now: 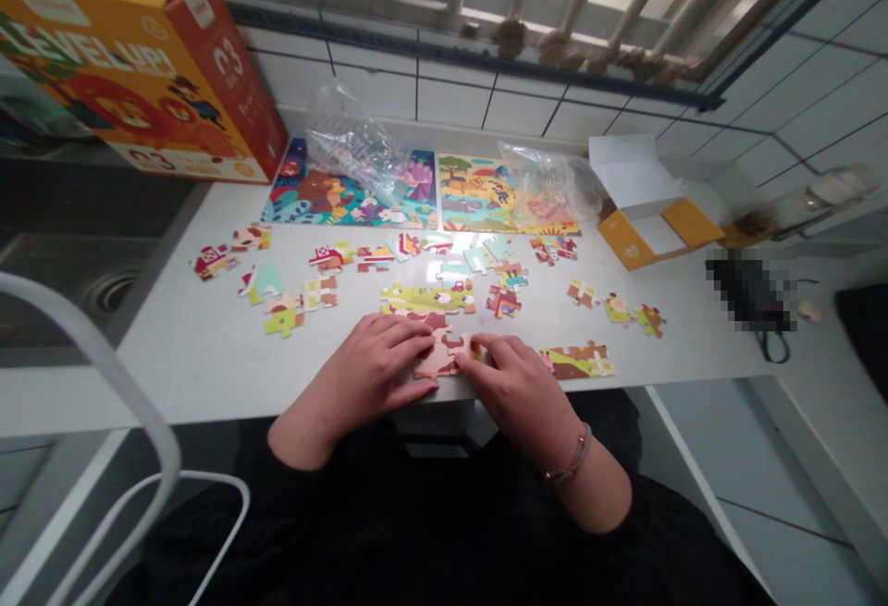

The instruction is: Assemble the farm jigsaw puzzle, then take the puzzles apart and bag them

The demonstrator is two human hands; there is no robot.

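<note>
Puzzle pieces (433, 362) with brown patches are laid by the front edge of the counter (208, 342) — steadied under the left hand (371, 361), thumb and fingers parted, one piece (457, 344) pinched by the right hand (517, 379). It is best lined up squarely, then pressed flat.

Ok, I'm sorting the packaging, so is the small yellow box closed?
No, the small yellow box has its white lid standing raised.

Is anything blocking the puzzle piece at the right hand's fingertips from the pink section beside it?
Nothing visible is. The puzzle piece at the right hand lies close beside the pink section, which the left hand touches; whether they interlock is unclear.
</note>
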